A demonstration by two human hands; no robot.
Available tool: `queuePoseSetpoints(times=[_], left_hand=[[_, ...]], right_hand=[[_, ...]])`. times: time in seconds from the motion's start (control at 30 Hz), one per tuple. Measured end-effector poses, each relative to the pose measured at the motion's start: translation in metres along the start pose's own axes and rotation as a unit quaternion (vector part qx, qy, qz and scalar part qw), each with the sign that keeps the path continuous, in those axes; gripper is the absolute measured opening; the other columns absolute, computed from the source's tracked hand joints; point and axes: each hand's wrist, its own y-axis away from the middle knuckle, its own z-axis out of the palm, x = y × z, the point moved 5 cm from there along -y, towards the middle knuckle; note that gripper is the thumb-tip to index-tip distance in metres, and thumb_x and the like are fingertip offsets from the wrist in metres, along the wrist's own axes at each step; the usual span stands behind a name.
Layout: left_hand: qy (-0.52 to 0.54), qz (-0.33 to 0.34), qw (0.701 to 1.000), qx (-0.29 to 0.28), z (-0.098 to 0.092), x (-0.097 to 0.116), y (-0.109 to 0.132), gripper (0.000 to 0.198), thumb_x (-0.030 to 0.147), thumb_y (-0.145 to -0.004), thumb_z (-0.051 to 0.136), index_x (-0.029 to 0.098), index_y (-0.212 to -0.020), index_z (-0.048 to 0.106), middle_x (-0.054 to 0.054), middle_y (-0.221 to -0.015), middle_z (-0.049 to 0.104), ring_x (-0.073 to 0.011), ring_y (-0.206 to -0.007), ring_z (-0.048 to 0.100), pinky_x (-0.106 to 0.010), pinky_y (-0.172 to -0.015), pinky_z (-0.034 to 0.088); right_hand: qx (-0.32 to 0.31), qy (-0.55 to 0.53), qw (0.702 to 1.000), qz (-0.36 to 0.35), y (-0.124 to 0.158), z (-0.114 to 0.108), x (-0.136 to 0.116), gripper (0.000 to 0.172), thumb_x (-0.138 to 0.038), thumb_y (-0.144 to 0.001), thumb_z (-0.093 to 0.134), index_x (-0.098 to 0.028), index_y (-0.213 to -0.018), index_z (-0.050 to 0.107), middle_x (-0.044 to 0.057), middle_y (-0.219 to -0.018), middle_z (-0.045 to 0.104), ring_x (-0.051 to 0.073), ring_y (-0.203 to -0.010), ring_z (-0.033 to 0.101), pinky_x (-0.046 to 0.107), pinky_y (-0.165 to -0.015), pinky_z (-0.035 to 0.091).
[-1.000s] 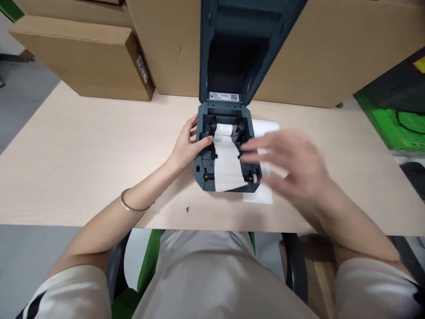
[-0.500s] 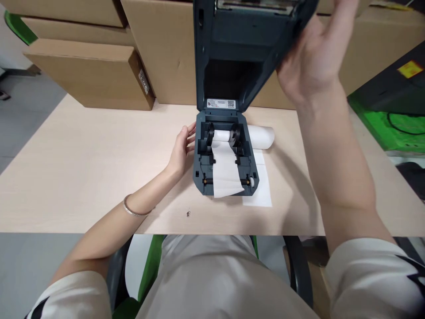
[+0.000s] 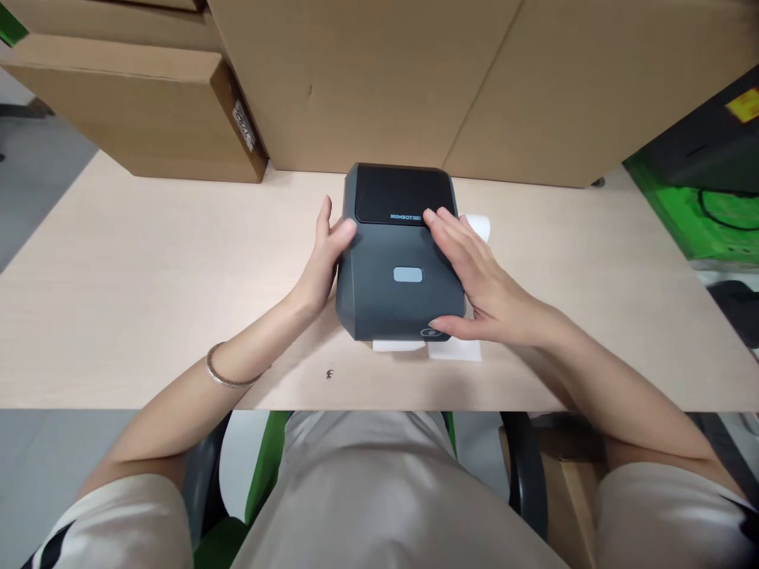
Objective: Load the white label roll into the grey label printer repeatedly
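Note:
A dark grey label printer (image 3: 379, 308) with a black top panel stands on the table with its lid down. My left hand (image 3: 322, 265) rests against its left side, thumb on the lid's edge and fingers apart. Across the right part of the lid lies my right hand (image 3: 483, 288), open, fingers stretched and thumb near the front corner. A white paper strip (image 3: 396, 345) sticks out at the printer's front. Beside the printer on the right is a white paper roll (image 3: 479, 227), partly covered by the right hand; its loose end (image 3: 459, 351) shows near the front corner. The printer's inside is hidden.
Large cardboard boxes (image 3: 368, 87) stand along the table's back edge, with a smaller carton (image 3: 118, 111) at the left. A green surface (image 3: 700, 225) with a black cable lies at the right. A tiny dark mark (image 3: 330, 374) is near the table's front edge.
The printer's lid, raised before, has come down, hiding the paper roll inside. My right hand has moved down from the raised lid onto its top. My left thumb now lies on the lid's edge.

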Motion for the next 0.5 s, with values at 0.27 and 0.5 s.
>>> queuePoseSetpoints(times=[0.27, 0.5], left_hand=[[0.035, 0.019, 0.999, -0.029, 0.008, 0.013, 0.001, 0.083, 0.082, -0.1, 0.067, 0.042, -0.171, 0.049, -0.004, -0.183, 0.053, -0.0375, -0.176, 0.043, -0.058, -0.142, 0.044], [0.015, 0.007, 1.0, -0.006, 0.008, 0.008, 0.003, 0.08, 0.088, -0.103, 0.055, 0.045, -0.17, 0.053, 0.002, -0.179, 0.059, -0.0341, -0.176, 0.045, -0.055, -0.139, 0.049]], right_hand=[[0.022, -0.013, 0.999, -0.019, 0.0, 0.005, 0.002, 0.106, -0.07, -0.109, 0.06, -0.03, -0.19, 0.004, 0.018, -0.191, 0.037, 0.045, -0.18, 0.032, 0.08, -0.143, 0.025], [0.043, -0.03, 0.999, -0.003, 0.003, 0.01, 0.007, 0.095, -0.079, -0.097, 0.078, -0.038, -0.175, 0.042, 0.014, -0.189, 0.043, 0.045, -0.18, 0.03, 0.085, -0.141, 0.025]])
